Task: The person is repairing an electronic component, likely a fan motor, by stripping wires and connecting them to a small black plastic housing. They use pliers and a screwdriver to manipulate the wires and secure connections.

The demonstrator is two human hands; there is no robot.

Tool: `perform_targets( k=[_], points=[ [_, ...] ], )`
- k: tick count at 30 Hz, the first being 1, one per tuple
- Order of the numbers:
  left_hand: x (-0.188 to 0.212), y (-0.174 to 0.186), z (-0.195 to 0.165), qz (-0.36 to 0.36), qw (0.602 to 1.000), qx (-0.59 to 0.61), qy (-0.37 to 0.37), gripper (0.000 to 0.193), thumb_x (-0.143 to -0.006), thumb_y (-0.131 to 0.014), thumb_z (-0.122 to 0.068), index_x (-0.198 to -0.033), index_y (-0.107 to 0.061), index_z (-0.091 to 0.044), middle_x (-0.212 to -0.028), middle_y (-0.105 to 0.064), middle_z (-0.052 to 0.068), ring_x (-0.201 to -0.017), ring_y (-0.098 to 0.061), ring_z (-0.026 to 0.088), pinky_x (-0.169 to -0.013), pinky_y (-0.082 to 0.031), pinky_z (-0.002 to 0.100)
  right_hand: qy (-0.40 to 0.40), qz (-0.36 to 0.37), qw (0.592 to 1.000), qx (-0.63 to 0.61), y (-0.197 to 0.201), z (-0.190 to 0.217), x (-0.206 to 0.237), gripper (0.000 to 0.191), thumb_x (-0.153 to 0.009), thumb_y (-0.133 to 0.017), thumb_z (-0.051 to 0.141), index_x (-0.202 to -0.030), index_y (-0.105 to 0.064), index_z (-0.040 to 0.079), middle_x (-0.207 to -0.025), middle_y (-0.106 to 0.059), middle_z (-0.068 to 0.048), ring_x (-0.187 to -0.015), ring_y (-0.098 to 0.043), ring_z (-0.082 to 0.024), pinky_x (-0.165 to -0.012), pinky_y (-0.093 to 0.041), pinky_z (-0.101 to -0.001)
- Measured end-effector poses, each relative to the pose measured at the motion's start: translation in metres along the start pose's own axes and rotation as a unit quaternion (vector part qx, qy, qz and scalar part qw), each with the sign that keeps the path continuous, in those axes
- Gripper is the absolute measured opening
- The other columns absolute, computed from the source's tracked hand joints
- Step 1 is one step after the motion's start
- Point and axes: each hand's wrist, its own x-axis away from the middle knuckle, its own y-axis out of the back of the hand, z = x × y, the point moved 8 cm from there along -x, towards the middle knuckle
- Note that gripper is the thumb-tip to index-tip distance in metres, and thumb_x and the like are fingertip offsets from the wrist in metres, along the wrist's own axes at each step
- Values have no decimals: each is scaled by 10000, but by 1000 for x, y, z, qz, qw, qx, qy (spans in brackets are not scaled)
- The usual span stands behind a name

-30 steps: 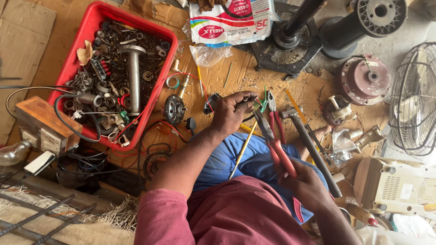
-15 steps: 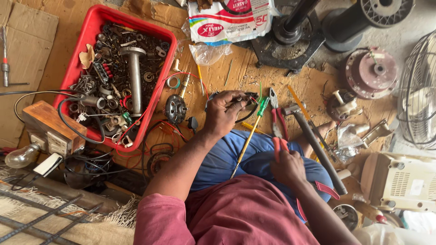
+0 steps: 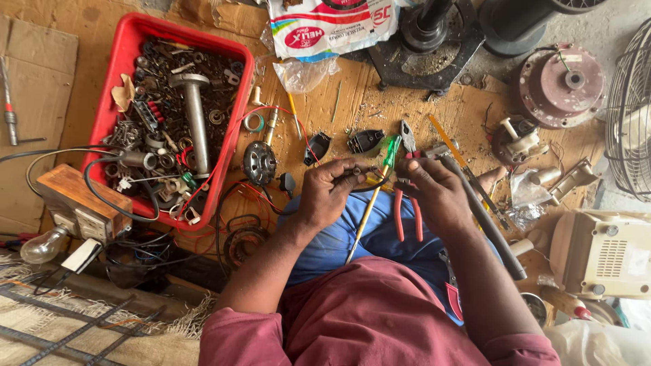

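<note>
My left hand (image 3: pixel 324 193) pinches a small dark part (image 3: pixel 357 171) in its fingertips over my blue-clad lap. My right hand (image 3: pixel 439 195) is closed across the middle of red-handled pliers (image 3: pixel 400 218); their grey jaws stick out above the fingers. Its thumb reaches toward the small part. A screwdriver with a yellow shaft and green tip (image 3: pixel 371 200) lies slanted on my lap between the two hands.
A red tray (image 3: pixel 112 102) full of metal scrap, with a steel shaft (image 3: pixel 196 122), sits at left. A round motor part (image 3: pixel 260 163), wooden switch board (image 3: pixel 71 200), bulb (image 3: pixel 39 247), black tube (image 3: pixel 489 227), motor housing (image 3: pixel 561 81), fan guard (image 3: pixel 630 115) and beige appliance (image 3: pixel 603 254) surround me.
My right hand slid up the pliers from the handles to their middle and moved toward the left hand. The left hand drew back from the floor, now pinching the small part.
</note>
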Motion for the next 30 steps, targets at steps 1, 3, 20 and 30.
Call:
perform_targets(
  k=[1,3,20,30],
  points=[
    [1,1,-1,-6,1000,-24,-6,254,-969,-652,53,-1209,-717,7,-1098,-774,68,-1015,-714,105,-903,-592,253,-5,13,1000,-18,-7,-1,-3,257,-1024,-611,227,-1167,-691,28,-1079,-703,-61,-1012,-680,-197,-972,-532,-397],
    [1,0,-1,-8,999,-33,-12,249,-972,-654,62,-1205,-723,10,-1087,-776,76,-1006,-714,107,-897,-596,257,-19,50,998,-34,-20,-3,-8,262,-1023,-605,233,-1152,-685,19,-1084,-697,-51,-1035,-674,-184,-994,-525,-391],
    [1,3,12,-102,992,-63,-29,213,-929,-737,33,-1136,-741,-16,-1056,-765,71,-969,-710,97,-836,-588,237,132,97,985,-51,-45,15,15,170,-1018,-641,14,-1183,-673,-12,-1119,-711,-129,-1077,-679,-209,-1030,-515,-371],
    [6,16,2,-135,987,-91,15,247,-902,-747,51,-1140,-744,-12,-1081,-762,102,-973,-726,168,-855,-606,297,239,91,958,128,-45,31,18,209,-974,-674,5,-1170,-741,29,-1123,-637,-28,-1048,-629,-131,-943,-535,-277]
  ],
)
